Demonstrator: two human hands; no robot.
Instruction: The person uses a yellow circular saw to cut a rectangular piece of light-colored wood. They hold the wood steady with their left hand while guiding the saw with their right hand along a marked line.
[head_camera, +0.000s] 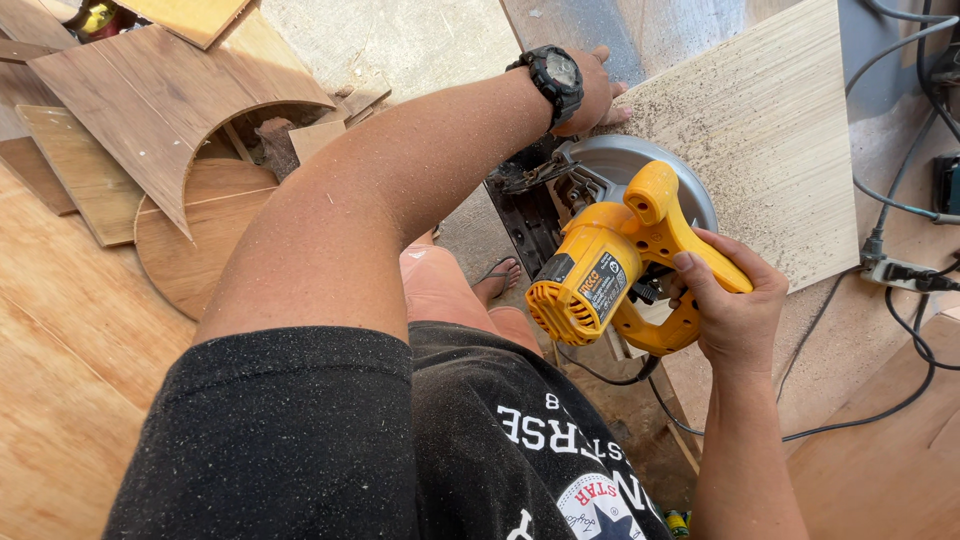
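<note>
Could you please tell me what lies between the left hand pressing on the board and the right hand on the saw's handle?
In the head view, the yellow circular saw lies between the left hand and right hand, over the board.

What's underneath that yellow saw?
The yellow circular saw rests on a pale plywood board dusted with sawdust. The right hand grips its handle; the left hand presses the board. The blade's cutting edge is hidden.
</note>
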